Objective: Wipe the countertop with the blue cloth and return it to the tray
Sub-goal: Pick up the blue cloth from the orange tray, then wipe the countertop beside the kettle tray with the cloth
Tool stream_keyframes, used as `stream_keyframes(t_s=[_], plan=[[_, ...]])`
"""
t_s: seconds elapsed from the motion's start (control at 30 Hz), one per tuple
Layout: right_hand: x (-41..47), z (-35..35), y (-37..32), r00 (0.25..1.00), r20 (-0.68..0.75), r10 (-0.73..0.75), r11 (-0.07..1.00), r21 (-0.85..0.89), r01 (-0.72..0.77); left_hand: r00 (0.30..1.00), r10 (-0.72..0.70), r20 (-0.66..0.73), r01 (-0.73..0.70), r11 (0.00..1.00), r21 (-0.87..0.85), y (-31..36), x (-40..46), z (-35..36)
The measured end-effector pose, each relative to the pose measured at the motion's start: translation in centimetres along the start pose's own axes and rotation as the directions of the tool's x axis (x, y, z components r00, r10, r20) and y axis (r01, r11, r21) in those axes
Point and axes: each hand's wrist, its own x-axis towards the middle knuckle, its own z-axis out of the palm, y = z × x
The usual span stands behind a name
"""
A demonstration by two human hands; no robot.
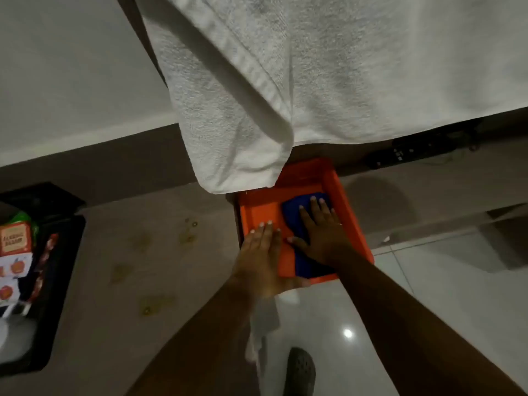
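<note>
The blue cloth [294, 214] lies folded inside the orange tray [258, 207], in its right half. My right hand [321, 234] rests flat on top of the cloth, fingers spread. My left hand [261, 255] lies flat on the tray's near left edge, fingers together, holding nothing. The tray sits at the right end of the beige countertop [143, 281], which shows several yellowish stains [187, 238].
A large white towel [285, 81] hangs down from above and covers the tray's far left corner. A black tray [51, 295] with printed packets [15, 238] stands at the left edge. Glossy floor tiles [428, 295] and a dark shoe [300, 370] lie below right.
</note>
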Motion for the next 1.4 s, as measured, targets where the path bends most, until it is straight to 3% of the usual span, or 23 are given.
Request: stream_keyframes(t_s=[0.13, 0.27, 0.53, 0.63, 0.73, 0.83, 0.97, 1.13, 1.2, 1.27, 1.33, 1.4], plan=[[0.1, 0.8, 0.0, 0.999, -0.027, -0.023, 0.995, -0.101, 0.02, 1.0, 0.009, -0.03, -0.005, 0.992, 0.124, 0.0, 0.3, 0.7], [0.7, 0.7, -0.3, 0.999, -0.033, -0.004, 0.998, -0.055, 0.002, 0.999, 0.007, -0.034, -0.001, 0.987, 0.158, -0.1, 0.7, 1.1], [1.3, -1.6, -0.8, 0.997, 0.034, 0.062, 0.998, -0.007, -0.062, 0.996, 0.018, -0.084, -0.01, 0.996, 0.094, -0.7, -0.3, -0.1], [0.6, -4.2, -1.3, 0.995, 0.064, 0.072, 0.982, 0.17, -0.082, 0.991, -0.002, -0.136, 0.013, 0.997, 0.077, -2.2, -1.9, -1.6], [-1.2, -7.0, -2.7, 0.985, -0.139, 0.099, 0.914, 0.405, -0.034, 0.979, -0.043, -0.199, 0.052, 0.998, 0.039, -3.7, -4.9, -2.7], [-3.3, -9.2, -6.1, 0.964, -0.25, 0.094, 0.871, 0.49, 0.042, 0.962, -0.113, -0.249, 0.112, 0.994, -0.02, -5.6, -8.5, -3.2], [-7.5, -9.6, -13.6, 0.957, -0.285, 0.052, 0.801, 0.585, 0.131, 0.931, -0.221, -0.292, 0.222, 0.975, -0.03, -9.4, -15.1, -1.3], [-12.9, -3.9, -23.0, 0.98, -0.17, -0.102, 0.844, 0.507, 0.176, 0.851, -0.421, -0.314, 0.396, 0.907, -0.142, -14.7, -25.8, 5.7], [-14.5, -0.1, -26.0, 0.989, -0.038, -0.141, 0.897, 0.417, 0.144, 0.804, -0.521, -0.287, 0.482, 0.853, -0.2, -16.6, -29.4, 8.7], [-16.3, 4.0, -28.3, 0.981, 0.057, -0.184, 0.963, 0.209, 0.168, 0.758, -0.596, -0.266, 0.536, 0.801, -0.268, -17.9, -32.1, 11.2], [-17.7, 6.9, -29.2, 0.975, 0.018, -0.223, 0.974, -0.028, 0.224, 0.732, -0.628, -0.263, 0.546, 0.772, -0.324, -18.6, -33.4, 12.5], [-18.2, 7.6, -28.8, 0.973, -0.014, -0.232, 0.967, -0.114, 0.229, 0.711, -0.64, -0.29, 0.549, 0.764, -0.339, -19.0, -33.6, 13.0]])
